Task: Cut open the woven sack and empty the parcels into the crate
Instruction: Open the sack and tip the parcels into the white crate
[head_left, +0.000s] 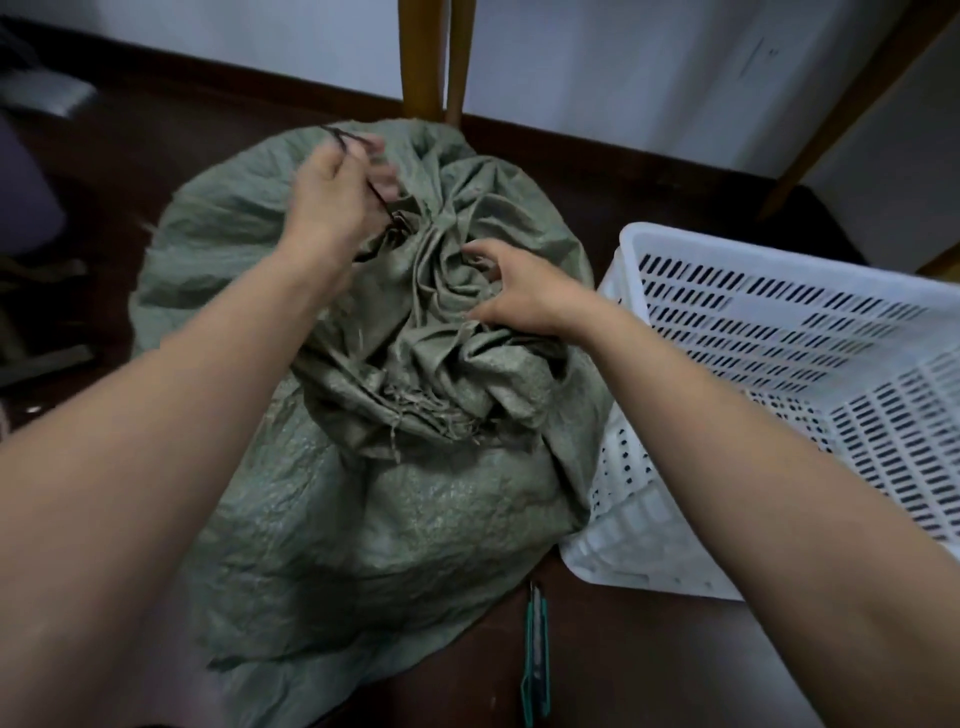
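- The left hand (332, 192), blurred, pinches a dark cord (379, 200) at the tied neck, upper centre. The right hand (519, 296) curls its fingers into the bunched folds just beside it.
- The green woven sack (322, 499) sits full at centre frame, parcels unseen.
- Best, I judge: steady the neck and draw the cord straight out.
- A white crate (737, 252) touches the sack at right; a green cutter (535, 654) lies bottom centre.

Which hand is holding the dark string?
The left hand, up at the far side of the sack, pinches the dark string. The right hand only clutches bunched sack cloth, nearer the white crate.
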